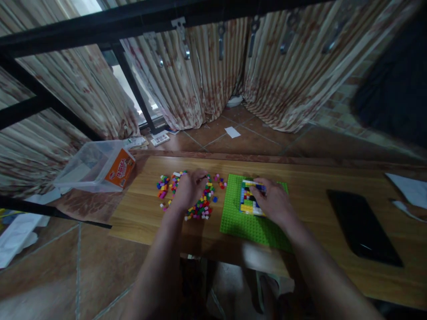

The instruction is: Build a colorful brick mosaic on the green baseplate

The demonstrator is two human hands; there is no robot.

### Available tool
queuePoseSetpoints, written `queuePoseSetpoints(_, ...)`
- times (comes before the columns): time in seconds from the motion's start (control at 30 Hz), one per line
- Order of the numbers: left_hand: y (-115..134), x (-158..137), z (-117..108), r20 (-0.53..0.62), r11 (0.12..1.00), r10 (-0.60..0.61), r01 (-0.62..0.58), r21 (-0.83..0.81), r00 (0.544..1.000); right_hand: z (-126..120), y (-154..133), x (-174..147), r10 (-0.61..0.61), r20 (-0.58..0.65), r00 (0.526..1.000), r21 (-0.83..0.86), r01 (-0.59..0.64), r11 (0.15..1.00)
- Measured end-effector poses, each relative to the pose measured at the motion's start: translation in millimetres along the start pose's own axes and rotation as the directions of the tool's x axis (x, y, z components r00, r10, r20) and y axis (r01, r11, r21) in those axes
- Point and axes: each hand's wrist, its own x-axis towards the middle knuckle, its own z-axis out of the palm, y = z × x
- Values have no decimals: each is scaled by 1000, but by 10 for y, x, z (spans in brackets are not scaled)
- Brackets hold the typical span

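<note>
My left hand [190, 190] is over a loose pile of small coloured toy bricks [203, 208] on the table. Its thumb and fingers are pinched together at the pile's far side; whatever is between them is too small to make out. On the green baseplate [232, 218] stands a block of joined bricks [247, 208] in white, yellow, blue, red and black. My right hand [271, 199] reaches over this block from the right, thumb and forefinger bent close together at its top. The hand covers the block's right part, and I cannot tell whether a brick is in the fingertips.
A black tablet-like slab [365, 229] lies on the wooden table [310, 178] to the right, near white paper [408, 189]. On the floor at left stands a clear plastic bin [90, 180] with an orange label. A dark metal rail [133, 20] with hooks crosses above.
</note>
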Motion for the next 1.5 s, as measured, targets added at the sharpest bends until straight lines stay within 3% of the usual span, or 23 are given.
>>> queuePoseSetpoints(0.07, 124, 5, 176, 30, 997, 55, -53, -57, 998, -27, -5, 10, 26, 29, 999, 45, -27, 999)
queuePoseSetpoints(0.2, 351, -8, 480, 112, 987, 160, -159, -19, 981, -70, -6, 25, 51, 59, 997, 117, -58, 991)
queuePoseSetpoints(0.4, 488, -2, 720, 167, 971, 239, -237, -30, 957, -58, 11, 17, 30, 46, 998, 98, -35, 995)
queuePoseSetpoints(0.57, 493, 7, 769, 188, 956, 281, -292, 38, 941, -62, 11, 11, 22, 48, 999, 84, -26, 996)
queuePoseSetpoints(0.8, 486, 24, 838, 207, 982, 166, -182, 59, 964, -79, 8, 21, 24, 66, 997, 87, -30, 996)
queuePoseSetpoints(1.5, 585, 16, 913, 169, 981, 111, -136, 141, 979, -54, -48, 11, 63, 33, 997, 95, -66, 993)
